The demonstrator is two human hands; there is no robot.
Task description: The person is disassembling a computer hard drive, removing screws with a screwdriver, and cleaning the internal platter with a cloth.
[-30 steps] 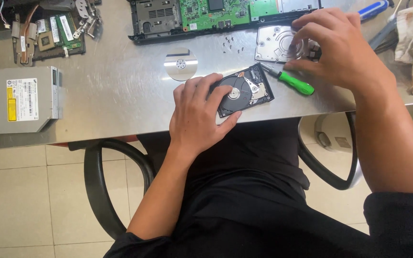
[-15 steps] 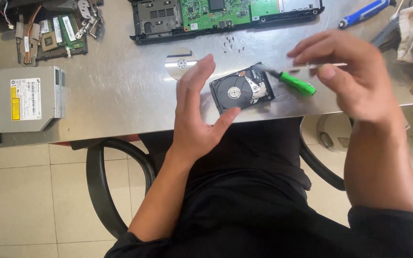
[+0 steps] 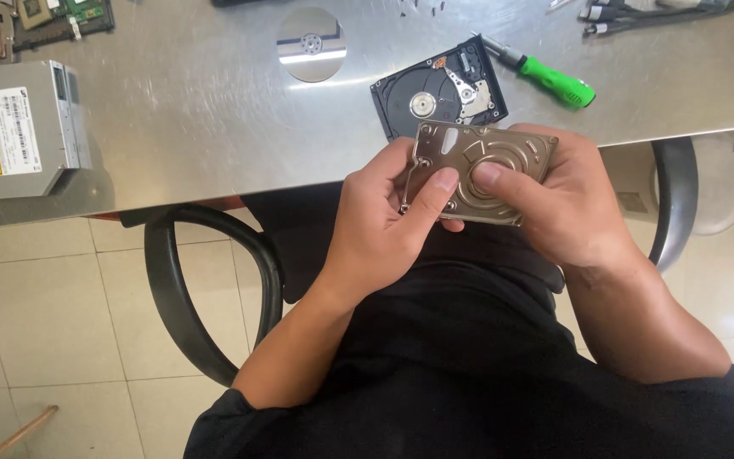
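Both my hands hold a flat metal hard-drive cover plate [image 3: 490, 153] above my lap, just off the table's near edge. My left hand [image 3: 384, 225] grips its left side with the thumb on top. My right hand [image 3: 567, 208] grips its right side, thumb pressed on the plate's middle. Behind the plate, the opened black hard drive [image 3: 439, 89] lies on the steel table [image 3: 197, 110] with its spindle and arm exposed.
A green-handled screwdriver [image 3: 545, 75] lies right of the drive. A shiny disk platter [image 3: 311, 44] rests farther back. A grey optical drive [image 3: 19, 127] sits at the left, circuit boards [image 3: 61, 13] and loose screws at the far edge. Black chair arms flank my lap.
My hands left the drive on the table and came together near my lap. They now hold the metal cover plate between them. The camera view has closed in.
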